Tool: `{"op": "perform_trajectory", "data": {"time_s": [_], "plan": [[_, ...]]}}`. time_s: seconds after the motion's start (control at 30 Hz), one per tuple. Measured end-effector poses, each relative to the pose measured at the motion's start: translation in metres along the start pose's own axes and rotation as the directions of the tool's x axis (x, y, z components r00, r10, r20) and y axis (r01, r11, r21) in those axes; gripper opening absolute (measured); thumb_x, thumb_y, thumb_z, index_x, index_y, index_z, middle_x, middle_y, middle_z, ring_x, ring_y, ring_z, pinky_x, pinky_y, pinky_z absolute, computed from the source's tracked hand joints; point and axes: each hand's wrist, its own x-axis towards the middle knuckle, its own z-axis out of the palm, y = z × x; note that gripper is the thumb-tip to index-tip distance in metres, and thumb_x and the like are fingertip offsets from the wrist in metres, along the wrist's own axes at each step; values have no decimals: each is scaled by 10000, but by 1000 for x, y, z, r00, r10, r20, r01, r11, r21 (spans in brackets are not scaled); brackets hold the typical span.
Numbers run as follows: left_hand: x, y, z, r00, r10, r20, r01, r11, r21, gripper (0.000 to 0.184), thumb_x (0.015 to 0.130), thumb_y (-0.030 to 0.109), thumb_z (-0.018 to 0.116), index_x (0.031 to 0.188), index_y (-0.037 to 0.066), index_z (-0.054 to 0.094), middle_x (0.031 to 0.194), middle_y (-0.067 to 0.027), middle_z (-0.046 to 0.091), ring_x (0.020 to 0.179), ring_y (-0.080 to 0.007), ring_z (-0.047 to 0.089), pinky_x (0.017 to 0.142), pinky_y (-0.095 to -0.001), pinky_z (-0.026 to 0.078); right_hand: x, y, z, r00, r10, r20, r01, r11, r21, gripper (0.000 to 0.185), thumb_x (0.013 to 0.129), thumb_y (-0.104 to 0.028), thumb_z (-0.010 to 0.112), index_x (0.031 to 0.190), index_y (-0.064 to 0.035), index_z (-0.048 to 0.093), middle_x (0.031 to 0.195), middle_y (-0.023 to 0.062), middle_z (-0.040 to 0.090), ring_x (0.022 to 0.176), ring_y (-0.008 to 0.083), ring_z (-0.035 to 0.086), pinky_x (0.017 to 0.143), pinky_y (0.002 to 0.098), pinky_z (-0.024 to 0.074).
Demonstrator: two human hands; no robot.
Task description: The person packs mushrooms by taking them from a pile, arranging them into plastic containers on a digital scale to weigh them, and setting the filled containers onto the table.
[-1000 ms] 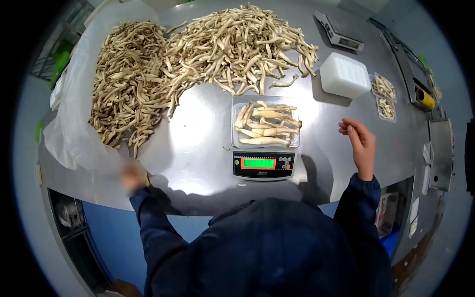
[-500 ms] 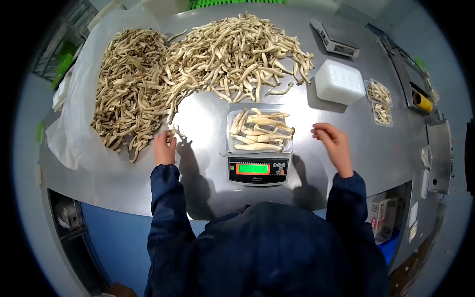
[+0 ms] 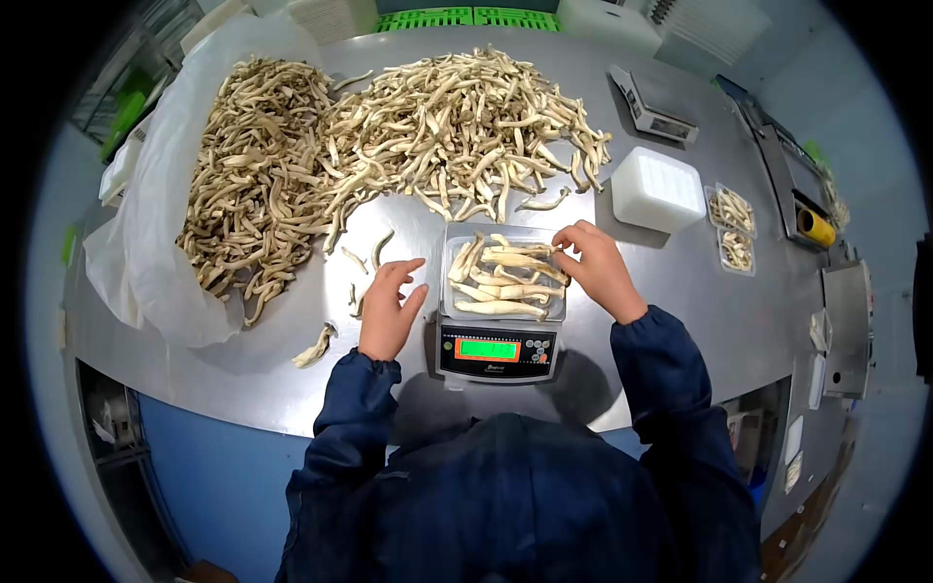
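Note:
A clear plastic tray (image 3: 457, 309) of long pale mushrooms (image 3: 510, 272) sits on a digital scale (image 3: 498, 352) with a lit green display, whose digits I cannot read. At the tray's upper right edge, my right hand (image 3: 598, 270) has its thumb and fingers closed around the tip of a mushroom that lies in the tray. My left hand (image 3: 389, 316) hovers left of the tray, thumb and forefinger apart, holding nothing. Several loose mushrooms lie beyond and beside it, among them a pale split one (image 3: 314, 348) near the table's front.
Two big mushroom heaps (image 3: 253, 175) (image 3: 466, 126) cover the back and left, with a plastic sheet (image 3: 146, 233) along the left. To the right stand a stack of white trays (image 3: 658, 189), another scale (image 3: 653, 112) and two filled trays (image 3: 734, 228).
My left hand has moved right from the loose mushrooms toward the tray. My right hand has moved left onto the tray's edge. The split mushroom now lies near the front.

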Motion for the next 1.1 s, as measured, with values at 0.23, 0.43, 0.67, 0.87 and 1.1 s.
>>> {"op": "perform_trajectory", "data": {"time_s": [0.23, 0.43, 0.67, 0.87, 1.1], "plan": [[-2, 3, 4, 1000, -4, 11, 5, 999, -48, 328, 834, 88, 624, 1163, 80, 620, 1043, -86, 591, 898, -201, 579, 709, -295, 474, 27, 0, 4, 959, -69, 277, 120, 978, -173, 102, 754, -119, 618, 837, -61, 605, 830, 103, 549, 862, 289, 563, 734, 384, 474], [-3, 4, -2, 999, 2, -40, -3, 1000, -21, 306, 842, 89, 618, 1147, 70, 620, 1033, -101, 596, 906, -239, 591, 726, -322, 482, 35, 1, 5, 946, -115, 304, 171, 971, -165, 84, 744, -118, 616, 790, -48, 606, 811, 106, 555, 842, 294, 571, 719, 385, 477], [-4, 7, -7, 998, 9, -61, -8, 1000, 10, 310, 839, 84, 620, 1149, 69, 616, 1022, -111, 598, 909, -246, 592, 735, -328, 486, 43, 0, -24, 885, 118, 450, -184, 977, 106, 143, 729, -138, 641, 792, -10, 624, 717, 124, 640, 644, 226, 614, 612, 312, 476], [-9, 13, -18, 995, -8, -96, 6, 1000, -19, 290, 840, 70, 612, 1130, 57, 619, 1038, -110, 605, 938, -241, 596, 741, -330, 485, 81, 11, -30, 947, 319, -31, -221, 721, 657, 385, 883, -281, 614, 1128, 12, 568, 973, 75, 636, 762, 122, 626, 582, 237, 465], [-44, -4, -42, 964, -61, -257, 102, 984, 146, 283, 854, 75, 595, 1129, 9, 598, 1104, -143, 591, 1036, -308, 552, 900, -359, 427, 27, 24, -50, 936, 312, -162, -173, 810, 560, 249, 931, -159, 543, 1084, 25, 611, 915, 91, 668, 760, 121, 620, 616, 219, 464]]}}
